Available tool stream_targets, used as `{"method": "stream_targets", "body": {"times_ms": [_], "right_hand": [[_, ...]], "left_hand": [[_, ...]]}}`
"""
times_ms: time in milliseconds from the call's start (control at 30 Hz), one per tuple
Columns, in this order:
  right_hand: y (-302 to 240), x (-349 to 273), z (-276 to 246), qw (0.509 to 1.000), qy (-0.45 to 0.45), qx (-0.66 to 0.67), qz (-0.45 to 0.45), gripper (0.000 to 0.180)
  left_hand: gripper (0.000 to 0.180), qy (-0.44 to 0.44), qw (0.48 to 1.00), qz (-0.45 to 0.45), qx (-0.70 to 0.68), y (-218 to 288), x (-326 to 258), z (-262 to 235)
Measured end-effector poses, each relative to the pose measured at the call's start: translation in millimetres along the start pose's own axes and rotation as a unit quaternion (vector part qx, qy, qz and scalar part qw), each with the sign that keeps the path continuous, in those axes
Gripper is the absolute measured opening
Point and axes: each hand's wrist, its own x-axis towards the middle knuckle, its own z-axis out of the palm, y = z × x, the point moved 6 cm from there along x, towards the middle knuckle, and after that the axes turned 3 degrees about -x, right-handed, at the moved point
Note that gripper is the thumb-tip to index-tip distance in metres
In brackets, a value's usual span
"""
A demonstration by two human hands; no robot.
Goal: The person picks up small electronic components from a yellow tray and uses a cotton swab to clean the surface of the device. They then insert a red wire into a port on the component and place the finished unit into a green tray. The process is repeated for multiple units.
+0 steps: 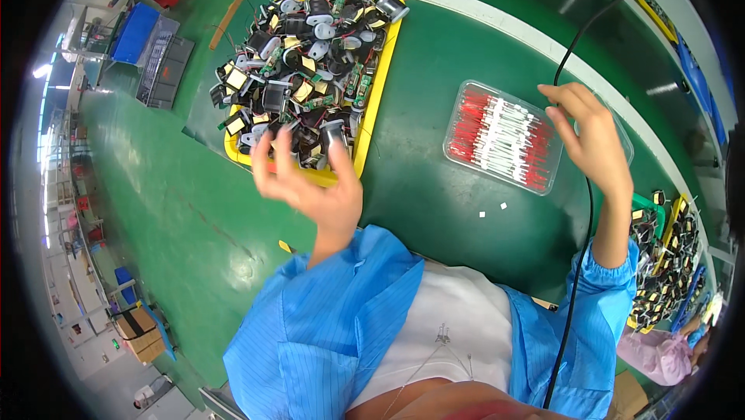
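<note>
Blurred left hand [310, 179] over yellow tray [376, 102]

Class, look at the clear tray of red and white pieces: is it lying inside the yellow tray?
No. The clear tray lies on the green table, well apart from the yellow tray.

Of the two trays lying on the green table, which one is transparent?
The clear tray under the right hand, filled with red and white parts. The other tray, near the left hand, is opaque yellow and heaped with dark components.
</note>
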Motion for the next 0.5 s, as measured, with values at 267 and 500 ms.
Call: {"method": "stream_targets", "body": {"times_ms": [267,500], "right_hand": [[25.8,14.0,31.3,0.998,-0.021,0.053,-0.007,0.022],[25.3,-3.0,60.2,0.991,-0.070,0.086,0.076,0.034]], "left_hand": [[0.066,-0.042,0.950,-0.309,-0.018,-82.9,-44.2,6.3],[0.067,-0.032,0.955,-0.295,-0.008,-89.2,-30.3,20.6]]}}
